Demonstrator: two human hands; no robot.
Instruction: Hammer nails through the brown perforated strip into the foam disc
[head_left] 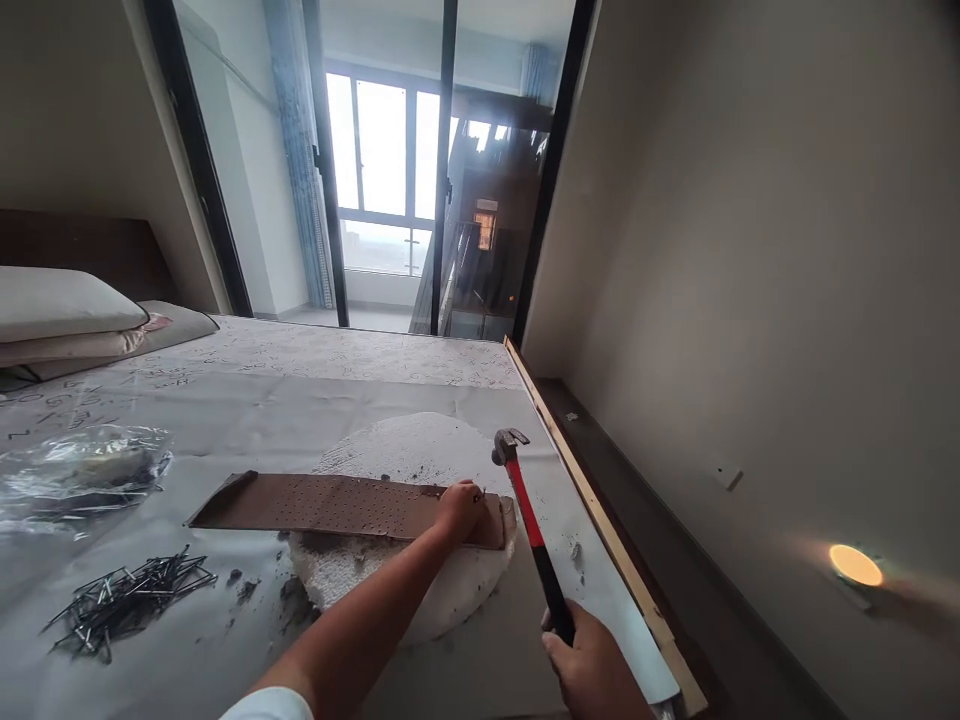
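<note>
My right hand (589, 655) is wrapped round the black grip of a claw hammer (531, 510), which has a red shaft and stands with its head up. At the right end of a brown board strip (322, 505) dotted with small holes, my left hand (459, 510) is closed in a pinch. A small dark bit, which looks like a nail (478, 496), shows at its fingertips. The strip lies across a white round slab (420, 590) with a rough surface. To the left lies a pile of loose nails (131, 600).
Grey crumbs (296, 600) are scattered around the slab on the covered bed (247, 410). A clear plastic bag (82, 470) lies at the left, near pillows (67, 305). A wooden edge strip (592, 500) runs along the right side, beside the wall (750, 250) with a lit lamp (855, 565).
</note>
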